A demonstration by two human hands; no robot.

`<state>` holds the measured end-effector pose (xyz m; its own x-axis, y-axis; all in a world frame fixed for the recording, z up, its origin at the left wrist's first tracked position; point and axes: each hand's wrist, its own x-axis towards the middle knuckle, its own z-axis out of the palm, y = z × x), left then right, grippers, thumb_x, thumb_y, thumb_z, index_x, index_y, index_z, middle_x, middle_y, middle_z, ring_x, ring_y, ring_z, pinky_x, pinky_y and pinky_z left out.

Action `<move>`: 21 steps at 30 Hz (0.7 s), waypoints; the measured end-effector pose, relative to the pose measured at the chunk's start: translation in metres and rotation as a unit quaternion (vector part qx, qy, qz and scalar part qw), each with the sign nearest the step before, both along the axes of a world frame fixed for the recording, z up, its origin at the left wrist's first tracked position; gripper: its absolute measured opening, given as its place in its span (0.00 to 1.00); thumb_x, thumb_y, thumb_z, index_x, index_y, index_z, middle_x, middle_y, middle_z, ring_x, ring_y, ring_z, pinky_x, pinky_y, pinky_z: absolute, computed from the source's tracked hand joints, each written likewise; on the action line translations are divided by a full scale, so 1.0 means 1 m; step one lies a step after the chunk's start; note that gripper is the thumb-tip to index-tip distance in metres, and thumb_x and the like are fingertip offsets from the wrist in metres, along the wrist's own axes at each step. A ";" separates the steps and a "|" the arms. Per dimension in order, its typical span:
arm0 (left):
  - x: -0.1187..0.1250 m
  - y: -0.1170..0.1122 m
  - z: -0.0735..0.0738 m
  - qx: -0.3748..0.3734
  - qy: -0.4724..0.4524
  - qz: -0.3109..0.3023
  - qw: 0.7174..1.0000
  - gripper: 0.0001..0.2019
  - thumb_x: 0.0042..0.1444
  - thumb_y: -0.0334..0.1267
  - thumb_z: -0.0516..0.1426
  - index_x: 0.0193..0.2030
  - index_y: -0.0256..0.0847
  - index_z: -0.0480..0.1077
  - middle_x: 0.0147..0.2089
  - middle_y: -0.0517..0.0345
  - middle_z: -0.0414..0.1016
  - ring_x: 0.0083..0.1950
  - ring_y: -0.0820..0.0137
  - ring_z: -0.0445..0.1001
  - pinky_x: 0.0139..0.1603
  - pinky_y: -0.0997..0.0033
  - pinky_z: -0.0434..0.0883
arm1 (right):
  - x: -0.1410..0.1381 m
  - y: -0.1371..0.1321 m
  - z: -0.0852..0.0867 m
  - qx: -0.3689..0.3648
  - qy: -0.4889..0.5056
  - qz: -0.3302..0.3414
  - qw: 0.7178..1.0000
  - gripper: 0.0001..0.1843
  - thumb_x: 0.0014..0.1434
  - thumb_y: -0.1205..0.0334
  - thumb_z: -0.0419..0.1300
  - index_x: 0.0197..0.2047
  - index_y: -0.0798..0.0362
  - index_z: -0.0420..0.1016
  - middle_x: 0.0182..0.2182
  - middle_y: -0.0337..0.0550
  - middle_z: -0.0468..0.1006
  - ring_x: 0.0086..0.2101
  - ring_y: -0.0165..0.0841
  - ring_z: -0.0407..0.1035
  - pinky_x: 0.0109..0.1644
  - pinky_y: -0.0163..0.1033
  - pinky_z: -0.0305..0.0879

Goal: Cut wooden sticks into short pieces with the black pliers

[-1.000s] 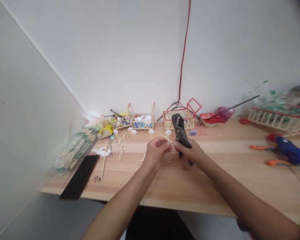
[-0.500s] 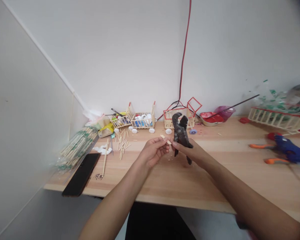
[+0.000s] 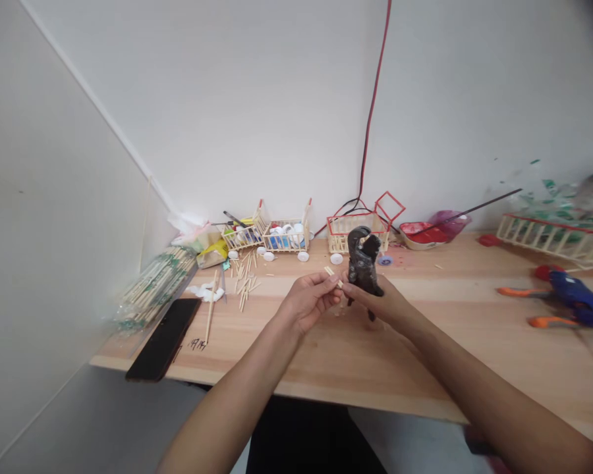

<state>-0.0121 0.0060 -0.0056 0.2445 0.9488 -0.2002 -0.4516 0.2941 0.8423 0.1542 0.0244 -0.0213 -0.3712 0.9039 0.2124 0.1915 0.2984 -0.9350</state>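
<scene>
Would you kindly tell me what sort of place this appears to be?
Probably a craft workspace, judging by the short pale wooden sticks, red-trimmed wooden model cart and black hooked cutter in the right hand.

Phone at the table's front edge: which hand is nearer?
Left. The left hand is right of the phone, apart from it; the right hand, holding the black tool, is farther right.

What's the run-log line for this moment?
left hand: short wooden stick | right hand: black cutter | wooden tabletop, left side: smartphone

two hands (image 3: 312, 299), one cutter (image 3: 362, 268), four carts (image 3: 284, 242), one phone (image 3: 163, 340)
</scene>
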 end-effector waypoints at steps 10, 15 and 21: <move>-0.044 0.011 0.006 0.146 0.229 0.013 0.962 0.21 0.39 0.51 0.70 0.24 0.34 0.71 0.21 0.58 0.73 0.23 0.77 0.69 0.28 0.76 0.66 | 0.001 -0.003 0.005 -0.020 -0.014 -0.017 1.000 0.22 0.57 0.41 0.57 0.28 0.52 0.68 0.25 0.41 0.71 0.30 0.35 0.67 0.37 0.40 0.66; -0.052 0.009 0.010 0.144 0.252 -0.022 0.957 0.21 0.40 0.52 0.69 0.23 0.34 0.71 0.21 0.58 0.73 0.22 0.77 0.69 0.26 0.78 0.64 | 0.003 -0.001 0.002 -0.026 0.000 -0.025 0.999 0.21 0.59 0.42 0.58 0.30 0.52 0.70 0.25 0.41 0.72 0.30 0.35 0.67 0.36 0.39 0.66; -0.040 0.006 0.014 0.072 0.197 -0.080 0.975 0.22 0.35 0.51 0.72 0.24 0.33 0.72 0.21 0.57 0.73 0.22 0.78 0.69 0.26 0.78 0.65 | 0.002 0.000 0.001 -0.006 -0.026 -0.014 1.000 0.24 0.56 0.44 0.60 0.46 0.54 0.75 0.28 0.40 0.73 0.30 0.35 0.68 0.36 0.40 0.65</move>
<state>-0.0523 0.0122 0.0088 0.3224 0.9300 -0.1765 -0.0437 0.2009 0.9786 0.1564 0.0241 -0.0203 -0.3553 0.9165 0.1836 0.2475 0.2816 -0.9271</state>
